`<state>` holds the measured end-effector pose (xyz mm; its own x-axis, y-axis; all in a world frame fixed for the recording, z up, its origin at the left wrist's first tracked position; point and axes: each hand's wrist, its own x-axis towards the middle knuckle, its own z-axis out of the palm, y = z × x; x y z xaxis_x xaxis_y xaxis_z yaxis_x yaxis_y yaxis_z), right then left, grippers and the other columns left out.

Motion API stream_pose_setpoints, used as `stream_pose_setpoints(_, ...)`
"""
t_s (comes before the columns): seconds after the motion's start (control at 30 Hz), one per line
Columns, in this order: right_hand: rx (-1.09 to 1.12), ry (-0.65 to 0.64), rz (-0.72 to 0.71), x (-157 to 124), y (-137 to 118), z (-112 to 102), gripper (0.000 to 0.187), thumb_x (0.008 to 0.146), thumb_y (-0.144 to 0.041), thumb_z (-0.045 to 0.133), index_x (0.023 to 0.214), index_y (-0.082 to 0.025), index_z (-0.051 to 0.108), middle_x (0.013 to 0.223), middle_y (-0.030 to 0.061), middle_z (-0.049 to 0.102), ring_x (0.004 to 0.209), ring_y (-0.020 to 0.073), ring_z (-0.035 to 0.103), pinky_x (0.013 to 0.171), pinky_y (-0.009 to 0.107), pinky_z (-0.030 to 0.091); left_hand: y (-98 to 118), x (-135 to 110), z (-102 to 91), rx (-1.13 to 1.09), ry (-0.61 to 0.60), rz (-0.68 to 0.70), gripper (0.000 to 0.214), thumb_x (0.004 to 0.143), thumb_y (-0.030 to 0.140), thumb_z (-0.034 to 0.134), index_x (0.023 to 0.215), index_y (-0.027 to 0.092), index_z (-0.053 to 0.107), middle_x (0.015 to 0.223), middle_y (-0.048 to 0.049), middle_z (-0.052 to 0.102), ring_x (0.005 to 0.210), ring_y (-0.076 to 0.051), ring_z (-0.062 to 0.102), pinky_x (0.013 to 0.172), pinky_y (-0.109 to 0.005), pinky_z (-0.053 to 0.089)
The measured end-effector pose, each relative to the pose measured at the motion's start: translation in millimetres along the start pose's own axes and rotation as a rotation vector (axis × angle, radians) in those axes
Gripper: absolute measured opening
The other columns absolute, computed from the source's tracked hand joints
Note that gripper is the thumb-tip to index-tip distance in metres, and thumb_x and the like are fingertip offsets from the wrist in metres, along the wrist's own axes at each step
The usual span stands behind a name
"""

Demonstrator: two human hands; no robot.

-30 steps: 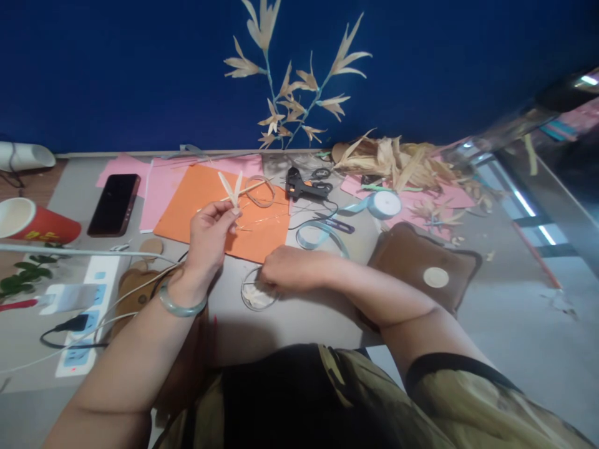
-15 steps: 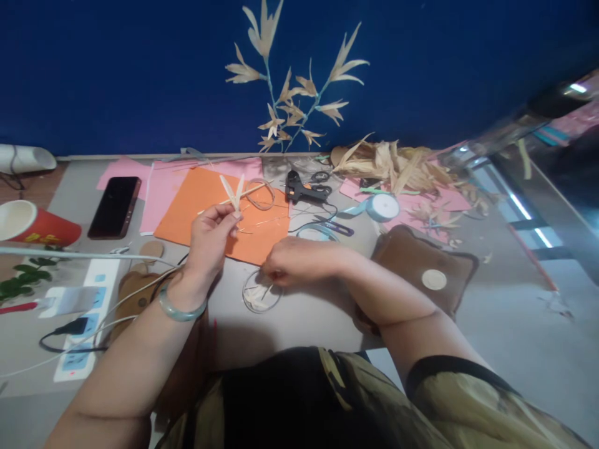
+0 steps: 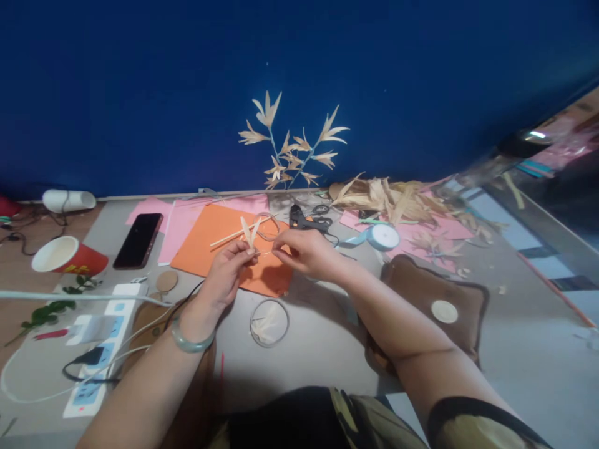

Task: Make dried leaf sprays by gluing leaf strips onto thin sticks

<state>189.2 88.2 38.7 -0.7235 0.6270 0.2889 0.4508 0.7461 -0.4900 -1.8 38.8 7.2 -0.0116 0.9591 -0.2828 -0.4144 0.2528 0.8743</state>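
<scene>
My left hand (image 3: 228, 269) is closed in a pinch on a small cluster of pale straw leaves (image 3: 249, 230) that stick up from its fingertips. Just to its right, my right hand (image 3: 304, 248) is also pinched, holding a thin pale sliver against the base of that cluster. Both hands hover over the orange paper sheet (image 3: 210, 240). A small round clear dish (image 3: 269, 322) with more pale leaf pieces lies on the table nearer to me, below the hands.
A black glue gun (image 3: 304, 219), a light blue ribbon roll (image 3: 382, 236) and a heap of dried husks (image 3: 393, 196) lie behind the hands. A phone (image 3: 138, 240), red cup (image 3: 68, 257) and power strip (image 3: 98, 337) are at left, a brown pouch (image 3: 430, 302) at right.
My right hand has lifted from the clear dish and come up to the leaf cluster in my left hand. The camera has tilted up, so everything sits lower in view.
</scene>
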Motion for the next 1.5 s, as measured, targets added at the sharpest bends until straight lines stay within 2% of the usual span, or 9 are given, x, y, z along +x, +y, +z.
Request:
stream_pose_setpoints(0.33,-0.552,0.163,-0.352,-3,10,9,0.02,0.093,-0.015,0.042,0.091,-0.016,0.062,0.092,0.0059,0.068,0.062,0.0113,0.05,0.058,0.026,0.034,-5,1,-6.6,-0.078,-0.072,-0.073,0.023,0.065,0.023,0.077,0.074,0.016,0.058,0.076,-0.0022,0.069,0.07,-0.012,0.064,0.066,-0.023,0.047)
stream_pose_setpoints(0.63,-0.641,0.141,-0.426,-3,9,7,0.022,0.096,-0.014,0.039,0.091,-0.017,0.06,0.088,0.0056,0.066,0.06,0.0111,0.049,0.057,0.028,0.033,-6,3,-3.7,0.002,-0.008,0.047,0.025,0.06,0.025,0.08,0.069,0.015,0.06,0.068,-0.0012,0.068,0.064,-0.011,0.063,0.067,-0.023,0.048)
stream_pose_setpoints(0.7,-0.562,0.159,-0.401,-3,8,11,0.02,0.095,-0.014,0.04,0.092,-0.017,0.06,0.094,0.0065,0.067,0.063,0.0112,0.052,0.057,0.027,0.035,-7,4,-2.9,0.011,0.022,0.048,0.026,0.059,0.025,0.081,0.07,0.015,0.06,0.069,-0.0012,0.069,0.064,-0.011,0.063,0.066,-0.024,0.048)
stream_pose_setpoints(0.77,-0.377,0.275,-0.291,-3,7,18,0.015,0.092,-0.016,0.045,0.097,-0.018,0.059,0.102,0.008,0.066,0.068,0.0117,0.056,0.059,0.026,0.039,-8,4,-2.5,0.005,0.067,0.071,0.027,0.058,0.025,0.082,0.07,0.014,0.061,0.068,-0.0011,0.069,0.062,-0.011,0.063,0.065,-0.023,0.048)
stream_pose_setpoints(0.9,0.317,0.558,0.21,0,0,38,0.029,0.081,-0.025,0.06,0.109,-0.019,0.052,0.101,0.0061,0.061,0.058,0.0076,0.052,0.055,0.023,0.043,-10,6,-2.8,-0.037,0.17,0.161,0.026,0.058,0.026,0.081,0.071,0.015,0.062,0.067,-0.0005,0.069,0.06,-0.008,0.061,0.063,-0.021,0.046)
stream_pose_setpoints(1.03,0.932,0.371,0.576,4,-11,52,0.031,0.072,-0.037,0.07,0.095,-0.017,0.059,0.082,-0.0002,0.06,0.049,0.0046,0.045,0.048,0.021,0.039,-14,7,-2.0,-0.034,0.204,0.219,0.022,0.062,0.026,0.079,0.071,0.015,0.063,0.069,-0.0002,0.069,0.064,-0.009,0.062,0.067,-0.022,0.047)
stream_pose_setpoints(1.1,1.017,0.317,0.627,6,-16,55,0.029,0.071,-0.04,0.071,0.086,-0.016,0.065,0.082,0.0022,0.064,0.054,0.007,0.049,0.048,0.021,0.039,-16,7,-0.8,-0.017,0.186,0.223,0.021,0.063,0.027,0.079,0.071,0.015,0.063,0.068,-0.0001,0.068,0.065,-0.01,0.062,0.068,-0.023,0.047)
stream_pose_setpoints(1.3,1.019,0.409,0.59,8,-16,57,0.022,0.07,-0.038,0.073,0.071,-0.017,0.068,0.076,0.0031,0.067,0.07,0.0136,0.059,0.063,0.026,0.045,-22,4,1.9,0.122,0.109,0.249,0.017,0.069,0.028,0.074,0.074,0.014,0.065,0.068,-0.0015,0.068,0.067,-0.011,0.062,0.07,-0.023,0.047)
stream_pose_setpoints(1.5,1.025,0.432,0.606,8,-12,56,0.021,0.072,-0.035,0.07,0.067,-0.016,0.062,0.061,-0.0026,0.058,0.054,0.0081,0.047,0.053,0.022,0.037,-21,2,4.6,0.116,0.117,0.257,0.016,0.067,0.026,0.076,0.073,0.015,0.066,0.069,-0.0011,0.068,0.066,-0.012,0.063,0.07,-0.025,0.049)
